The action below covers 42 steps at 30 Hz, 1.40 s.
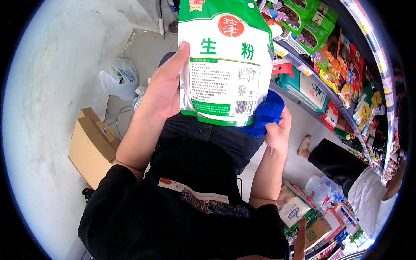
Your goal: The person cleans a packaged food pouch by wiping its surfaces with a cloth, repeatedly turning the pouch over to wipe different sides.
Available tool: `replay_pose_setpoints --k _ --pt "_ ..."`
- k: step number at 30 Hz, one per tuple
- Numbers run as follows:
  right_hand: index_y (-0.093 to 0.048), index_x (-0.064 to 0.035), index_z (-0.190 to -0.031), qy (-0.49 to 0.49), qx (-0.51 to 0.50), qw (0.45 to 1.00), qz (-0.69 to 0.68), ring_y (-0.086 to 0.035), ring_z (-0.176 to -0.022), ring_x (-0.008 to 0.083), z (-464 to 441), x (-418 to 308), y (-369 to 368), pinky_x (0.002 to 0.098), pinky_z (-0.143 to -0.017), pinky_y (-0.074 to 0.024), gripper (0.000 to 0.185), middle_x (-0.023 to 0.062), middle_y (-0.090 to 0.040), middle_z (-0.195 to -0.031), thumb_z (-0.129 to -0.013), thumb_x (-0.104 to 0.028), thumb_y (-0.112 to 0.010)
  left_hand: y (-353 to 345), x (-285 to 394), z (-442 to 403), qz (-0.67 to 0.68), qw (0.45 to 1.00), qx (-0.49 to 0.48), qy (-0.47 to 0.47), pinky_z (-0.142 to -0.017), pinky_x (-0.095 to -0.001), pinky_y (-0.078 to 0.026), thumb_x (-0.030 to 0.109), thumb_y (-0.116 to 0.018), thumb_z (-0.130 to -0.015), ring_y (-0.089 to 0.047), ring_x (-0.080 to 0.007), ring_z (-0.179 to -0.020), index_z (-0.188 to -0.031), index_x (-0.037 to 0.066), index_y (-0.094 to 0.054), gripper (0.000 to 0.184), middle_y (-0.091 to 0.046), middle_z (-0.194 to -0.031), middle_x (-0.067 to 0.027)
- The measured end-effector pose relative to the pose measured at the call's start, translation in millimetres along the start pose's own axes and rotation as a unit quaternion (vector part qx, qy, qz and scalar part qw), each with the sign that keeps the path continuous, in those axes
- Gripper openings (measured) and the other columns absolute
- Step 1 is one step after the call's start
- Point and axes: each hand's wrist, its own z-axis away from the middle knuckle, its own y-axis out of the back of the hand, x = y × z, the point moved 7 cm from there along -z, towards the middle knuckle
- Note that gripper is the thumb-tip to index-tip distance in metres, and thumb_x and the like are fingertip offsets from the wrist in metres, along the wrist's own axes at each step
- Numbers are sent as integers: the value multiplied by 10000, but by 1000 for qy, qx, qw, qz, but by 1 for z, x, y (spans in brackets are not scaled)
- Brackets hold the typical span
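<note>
A large green and white pouch of starch (pixel 216 82), printed with Chinese characters and a barcode, is held up in front of me. My left hand (pixel 170 82) grips its left edge, thumb on the front and the other fingers hidden behind. At the pouch's lower right corner, my right hand (pixel 278 128) is closed on a blue cloth (pixel 269 112). The cloth lies against the pouch's edge and partly covers that corner.
Store shelves (pixel 303 67) full of packaged goods curve along the right. Another person (pixel 342 167) is beside them. Lower right are stacked packages (pixel 299 208) and clear plastic bottles (pixel 318 190). On the left stand a cardboard box (pixel 92 145) and a white plastic bag (pixel 119 80) near the wall.
</note>
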Motion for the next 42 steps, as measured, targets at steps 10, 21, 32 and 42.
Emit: replay_pose_setpoints --k 10,21,32,42 --pt "-541 30 -1103 9 13 1000 -9 -570 -779 81 3 2 4 215 -694 -460 340 23 -612 -895 -769 1 -594 0 3 3 -26 999 20 -27 -868 -346 -493 275 -453 -948 -587 -225 -1033 -1256 -41 -395 445 -542 -1199 -164" --pt "-585 34 -1028 38 48 996 64 -556 -823 94 2 -3 5 226 -745 -442 269 42 -604 -926 -765 -7 -627 -2 6 9 -74 997 -4 -36 -862 -368 -491 30 -625 -817 -589 -225 -1013 -1213 -33 -428 446 -572 -1146 -152" --pt "-598 70 -1007 125 324 920 182 -577 -877 161 22 -44 16 282 -797 -450 258 122 -625 -970 -761 -2 -626 1 5 10 -82 996 -2 -46 -859 -394 -492 11 -622 -800 -602 -242 -995 -1207 -45 -437 451 -578 -1133 -176" --pt "-626 51 -982 307 195 786 500 -571 -884 311 18 -113 -54 379 -813 -445 341 165 -620 -987 -643 14 -635 -3 2 13 -87 996 -9 -36 -885 -359 -464 9 -637 -790 -582 -211 -1021 -1202 -26 -464 448 -586 -1136 -134"
